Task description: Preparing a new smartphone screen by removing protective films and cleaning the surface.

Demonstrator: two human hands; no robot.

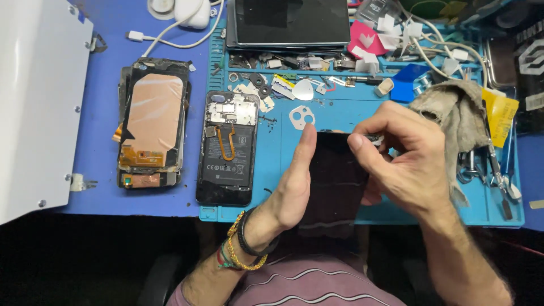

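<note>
Blue repair mat (340, 113) under two hands: the left hand (292, 184), flat and unclenched, steadies a dark phone panel (335, 181) at its edge, while the right hand (405, 156) pinches a small part (375, 137) above its top edge, an opened phone (228, 148) lying nearby.

So the flat black rectangular phone panel (335, 175) is what I've got between my hands, long side running near to far on the blue mat, its near end poking past the mat's edge toward me. It's dark and plain-faced. At its far right corner there's a small dark part (374, 137) pinched in my fingertips, too tiny to make out.
</note>
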